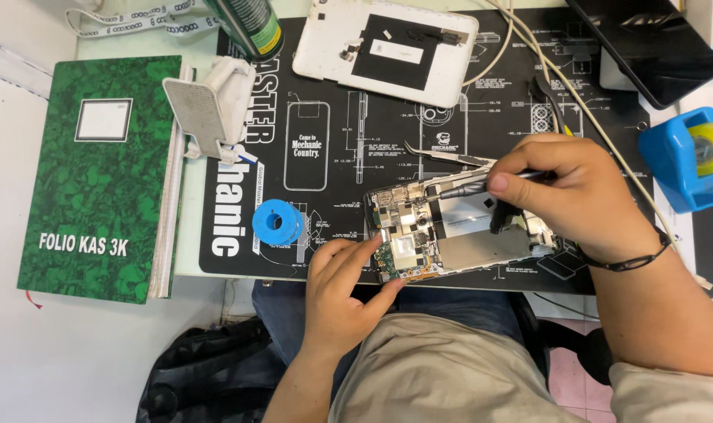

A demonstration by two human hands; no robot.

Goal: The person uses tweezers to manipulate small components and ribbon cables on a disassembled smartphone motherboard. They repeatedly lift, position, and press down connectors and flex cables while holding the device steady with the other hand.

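An opened phone with bare circuit board and metal shields lies near the front edge of a black work mat. My left hand rests at the phone's left end, fingers pressed on its corner and edge. My right hand is above the phone's right half, holding a slim dark tool like a pen, its tip pointing left onto the board near the top. A pair of metal tweezers lies just behind the phone.
A white phone back cover lies at the mat's far side. Blue solder spool, white stand, green can, green ledger book sit left. A blue tape dispenser and dark tablet sit right. White cables cross the mat.
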